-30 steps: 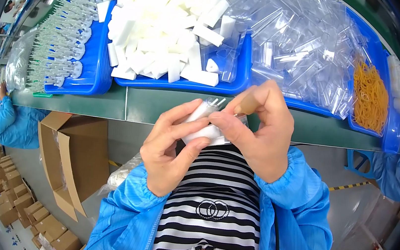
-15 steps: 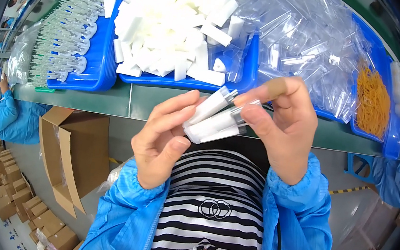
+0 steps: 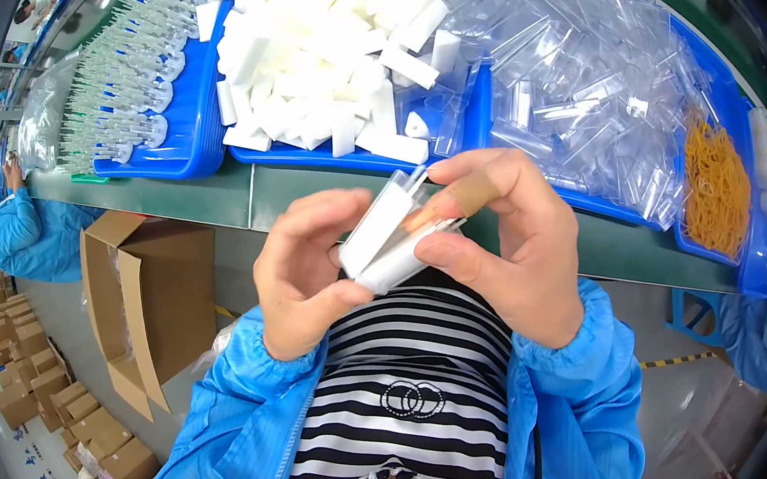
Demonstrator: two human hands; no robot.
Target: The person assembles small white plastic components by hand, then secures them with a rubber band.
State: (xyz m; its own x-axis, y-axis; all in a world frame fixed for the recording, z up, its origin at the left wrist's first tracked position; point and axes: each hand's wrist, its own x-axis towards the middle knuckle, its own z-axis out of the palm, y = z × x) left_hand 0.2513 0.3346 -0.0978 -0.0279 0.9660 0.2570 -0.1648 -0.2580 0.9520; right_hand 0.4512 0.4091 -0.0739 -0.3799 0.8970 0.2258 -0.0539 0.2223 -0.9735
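Note:
Between my two hands, in front of my striped shirt, is a small bunch of transparent plastic sleeves (image 3: 377, 229) with white foam pieces inside. My left hand (image 3: 304, 263) is closed round their lower ends. At the upper ends my right hand (image 3: 521, 247) pinches them between thumb and fingers, one finger wrapped with a tan bandage reaching in between two sleeves. The right fingers partly cover the sleeves, so their exact number cannot be made out. Just beyond, a blue tray (image 3: 317, 157) is heaped with white foam blocks (image 3: 313, 68).
On the green table (image 3: 331, 197) another tray holds many loose transparent sleeves (image 3: 583, 92); yellow rubber bands (image 3: 715, 194) lie right of it. Rows of syringe-like pieces (image 3: 125, 83) stand left by stacked blue trays (image 3: 195, 135). An open cardboard box (image 3: 162, 289) sits below left; a co-worker (image 3: 34, 235) is beyond.
My right hand has shifted left and nearer my left hand, its bandaged finger now between the sleeves. The sleeves have tilted more upright. My left hand stays nearly in place.

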